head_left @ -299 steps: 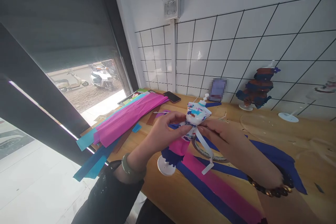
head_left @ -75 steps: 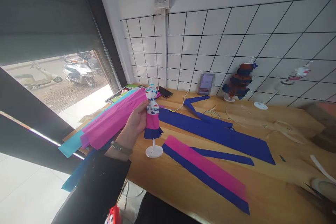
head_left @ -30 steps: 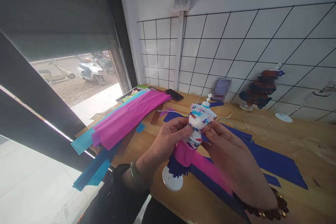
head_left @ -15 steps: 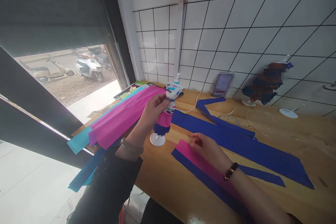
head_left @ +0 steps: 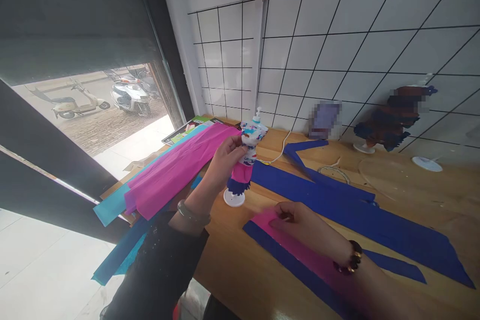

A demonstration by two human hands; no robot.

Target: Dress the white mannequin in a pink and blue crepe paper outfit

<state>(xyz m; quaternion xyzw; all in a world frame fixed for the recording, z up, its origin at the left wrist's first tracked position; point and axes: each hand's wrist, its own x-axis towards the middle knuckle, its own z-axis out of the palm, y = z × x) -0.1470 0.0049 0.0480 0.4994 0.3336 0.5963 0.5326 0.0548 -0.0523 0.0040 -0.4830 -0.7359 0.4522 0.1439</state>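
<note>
My left hand (head_left: 230, 157) is closed around the waist of a small dress form (head_left: 249, 155). The form stands upright on a round white base and wears a white top with coloured patches. Below that are a pink band and a dark blue ruffled hem. My right hand (head_left: 296, 222) is closed, thumb and fingertips on the near end of a pink crepe paper strip (head_left: 283, 237), whose end is a little blurred. A dark blue strip (head_left: 279, 257) runs along the pink one, on its near side.
Pink sheets (head_left: 180, 170) and turquoise sheets (head_left: 112, 208) lie at the left table edge. Wide blue paper (head_left: 348, 215) stretches across the right side, near a coiled white cable (head_left: 333, 174). A second dressed form (head_left: 390, 120) and a white disc (head_left: 426, 163) are at the tiled wall.
The view has shifted slightly, so most things sit a little further right. My right hand has closed its fingers at the end of the pink strip. My left hand keeps its hold.
</note>
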